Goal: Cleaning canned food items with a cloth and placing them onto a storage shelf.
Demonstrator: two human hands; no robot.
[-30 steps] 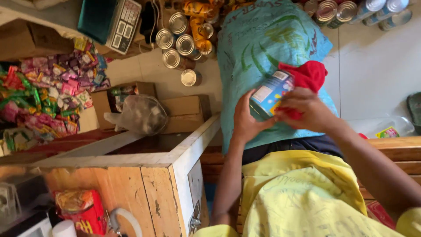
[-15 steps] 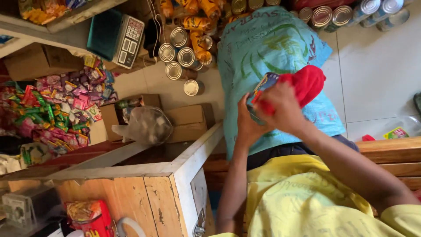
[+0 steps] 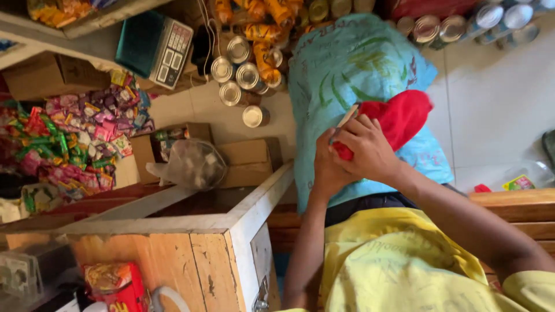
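Over the lap: both hands meet before a blue sack.
Left hand: clasped round a can, now almost hidden.
Right hand: gripping a red cloth against it.
Change: can turned edge-on since a second ago; label gone from view, so wiping appears under way.
Boxes: contents unclear.
Floor: loose tins.
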